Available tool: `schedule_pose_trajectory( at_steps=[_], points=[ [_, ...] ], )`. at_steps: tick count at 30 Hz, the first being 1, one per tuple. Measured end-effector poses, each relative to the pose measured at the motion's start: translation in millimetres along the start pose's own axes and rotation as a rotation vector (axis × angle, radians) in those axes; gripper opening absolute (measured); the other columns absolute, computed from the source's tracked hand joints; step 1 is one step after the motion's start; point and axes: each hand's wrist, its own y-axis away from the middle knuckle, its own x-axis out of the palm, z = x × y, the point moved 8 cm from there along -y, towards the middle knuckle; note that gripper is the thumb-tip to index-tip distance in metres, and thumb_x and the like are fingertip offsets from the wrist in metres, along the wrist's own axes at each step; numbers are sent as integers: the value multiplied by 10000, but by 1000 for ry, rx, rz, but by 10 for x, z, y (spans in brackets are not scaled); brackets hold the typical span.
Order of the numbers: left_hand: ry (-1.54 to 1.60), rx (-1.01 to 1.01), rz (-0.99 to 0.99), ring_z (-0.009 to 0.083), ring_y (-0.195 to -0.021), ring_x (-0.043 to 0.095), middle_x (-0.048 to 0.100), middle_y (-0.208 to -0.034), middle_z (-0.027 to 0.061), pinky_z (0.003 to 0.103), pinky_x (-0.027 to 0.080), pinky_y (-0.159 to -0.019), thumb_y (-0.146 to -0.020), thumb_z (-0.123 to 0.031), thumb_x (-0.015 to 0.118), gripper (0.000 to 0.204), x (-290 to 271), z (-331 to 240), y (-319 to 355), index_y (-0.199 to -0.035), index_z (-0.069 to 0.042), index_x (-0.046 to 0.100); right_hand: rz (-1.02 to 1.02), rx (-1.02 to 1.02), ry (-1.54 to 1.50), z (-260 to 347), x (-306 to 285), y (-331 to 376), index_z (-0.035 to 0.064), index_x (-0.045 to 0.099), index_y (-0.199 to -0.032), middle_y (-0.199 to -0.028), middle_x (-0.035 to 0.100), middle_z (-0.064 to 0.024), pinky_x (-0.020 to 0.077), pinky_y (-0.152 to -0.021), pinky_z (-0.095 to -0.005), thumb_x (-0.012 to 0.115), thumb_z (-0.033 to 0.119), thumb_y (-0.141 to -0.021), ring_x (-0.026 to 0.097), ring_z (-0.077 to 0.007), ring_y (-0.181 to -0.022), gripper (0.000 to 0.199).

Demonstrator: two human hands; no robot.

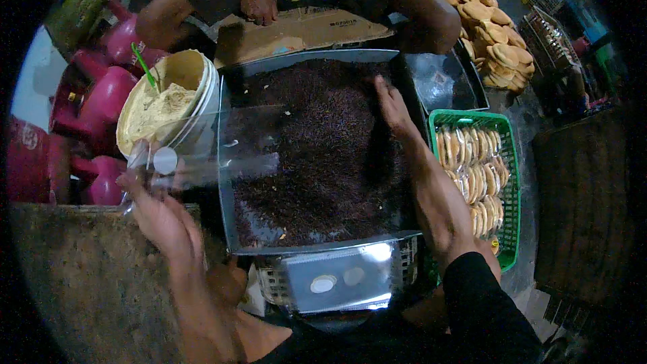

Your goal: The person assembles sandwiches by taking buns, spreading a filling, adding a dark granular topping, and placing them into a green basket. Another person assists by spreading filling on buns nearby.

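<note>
My left hand (162, 219), somewhat blurred, grips the end of a clear plastic bag (246, 165) with a white round label. The bag stretches to the right over a square metal tray (226, 219) filled with dark brown sprinkles (323, 141). Along the tray's right side my right hand (393, 106) is held edge-on, fingers stretched out over the sprinkles and nothing visible in it. A white bucket (210, 98) of pale cream stands just beyond my left hand, tilted, with a green-handled tool (143, 64) stuck in the cream.
Right of the tray, a green basket (515, 216) holds rows of wrapped round breads (477, 182). Bare breads (499, 37) are piled farther back. Clear labelled bags (337, 283) lie nearest me. Pink gas cylinders (111, 104) stand left. Across, another person's hand (259, 8) rests by cardboard (303, 32).
</note>
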Motion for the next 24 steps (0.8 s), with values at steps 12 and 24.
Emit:
schedule_pose_trajectory(
  at_steps=[12, 24],
  points=[
    [417, -271, -184, 270, -1377, 307, 456, -1457, 99, 445, 192, -1150, -962, -671, 374, 753, -560, 110, 174, -1360, -46, 505, 10, 31, -118, 4, 7, 1061, 65, 335, -1485, -1467, 427, -189, 227, -1166, -390, 280, 499, -1046, 318, -299, -1421, 620],
    [507, -391, -164, 255, -1459, 207, 412, -1508, 82, 483, 59, -1180, -982, -657, 300, 738, -782, 210, 349, -1383, -74, 511, 80, -564, 822, 1488, 1212, 722, 221, 487, -1411, -1498, 414, -144, 244, -1131, -585, 547, 501, -921, 327, -420, -1399, 567]
  ],
)
